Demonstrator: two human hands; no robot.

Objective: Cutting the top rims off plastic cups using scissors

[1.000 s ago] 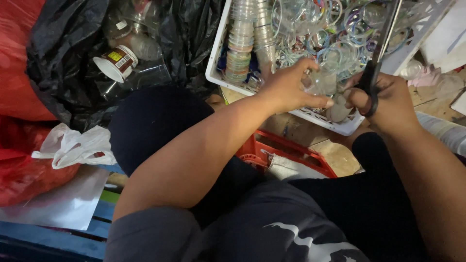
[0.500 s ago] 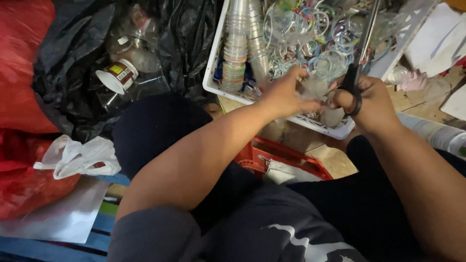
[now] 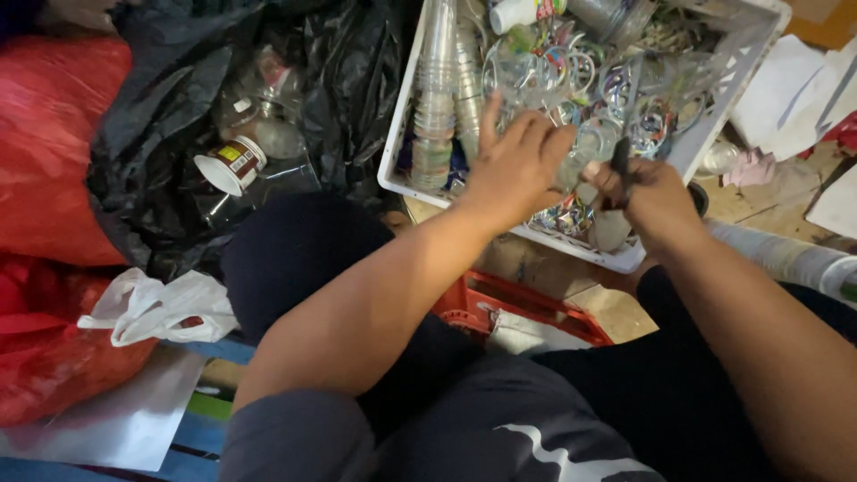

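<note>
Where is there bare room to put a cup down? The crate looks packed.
The crate is crowded: stacked cups and plastic rings fill it, with both hands at its near edge. A bare patch of floor lies right of the crate, bordered by white paper. A smaller patch sits between crate and red crate.

floor: worn wood boards [image 3: 625, 308] | left: blue slats [image 3: 192, 464], prob. pallet | light: dim

Scissors [image 3: 619, 161] mostly hidden in right hand [image 3: 652, 201]; blades blurred.
</note>
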